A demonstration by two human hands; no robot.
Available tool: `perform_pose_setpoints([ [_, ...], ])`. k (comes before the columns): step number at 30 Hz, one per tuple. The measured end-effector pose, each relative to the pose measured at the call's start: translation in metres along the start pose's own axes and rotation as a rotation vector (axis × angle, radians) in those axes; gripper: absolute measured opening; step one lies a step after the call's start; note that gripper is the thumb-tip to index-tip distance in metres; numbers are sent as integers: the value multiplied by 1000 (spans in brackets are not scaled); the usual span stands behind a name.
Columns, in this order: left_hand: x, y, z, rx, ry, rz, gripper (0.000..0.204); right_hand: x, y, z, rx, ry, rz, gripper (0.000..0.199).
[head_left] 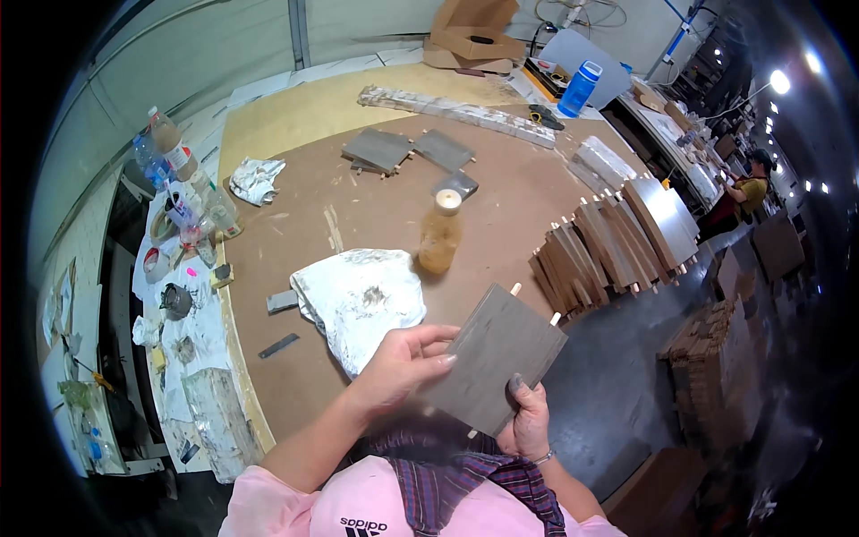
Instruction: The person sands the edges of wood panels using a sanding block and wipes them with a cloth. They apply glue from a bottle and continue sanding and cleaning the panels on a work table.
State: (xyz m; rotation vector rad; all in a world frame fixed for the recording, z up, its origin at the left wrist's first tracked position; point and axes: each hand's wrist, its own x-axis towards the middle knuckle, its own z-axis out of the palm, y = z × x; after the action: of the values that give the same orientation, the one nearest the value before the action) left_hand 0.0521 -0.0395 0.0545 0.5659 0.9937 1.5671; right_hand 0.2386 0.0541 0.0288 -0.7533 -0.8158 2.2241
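A flat grey-brown wooden panel (501,358) with pale dowel pins in its short ends is held tilted in front of my body. My right hand (526,421) grips its lower right edge, thumb on the upper face and fingers underneath. At the left edge, my left hand (403,360) has its thumb against the panel and its other fingertips partly hidden behind it. A crumpled, stained white cloth (362,295) lies on the table just beyond my left hand. Past the panel stands a bottle (440,237) of yellowish liquid with a white cap.
Doweled panels (608,242) stand in a leaning row at the table's right edge. Several loose panels (380,149) lie farther back, near a long stained bar (456,115) and a blue bottle (581,89). Bottles and tape crowd the left shelf. A person (747,190) works far right.
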Motion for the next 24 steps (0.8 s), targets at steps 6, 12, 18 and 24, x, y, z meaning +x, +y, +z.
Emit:
perform_pose_setpoints([
  [6, -6, 1, -7, -18, 34, -16, 41, 2, 8, 7, -19, 11, 27, 46],
  [12, -11, -9, -28, -50, 108, -9, 35, 9, 19, 16, -83, -17, 76, 47],
  [18, -14, -19, -47, 12, 219, 15, 30, 11, 25, 26, -148, -55, 175, 51],
  [24, -16, -23, -71, 199, 282, 55, 22, 18, 21, 39, -156, -36, 195, 47],
])
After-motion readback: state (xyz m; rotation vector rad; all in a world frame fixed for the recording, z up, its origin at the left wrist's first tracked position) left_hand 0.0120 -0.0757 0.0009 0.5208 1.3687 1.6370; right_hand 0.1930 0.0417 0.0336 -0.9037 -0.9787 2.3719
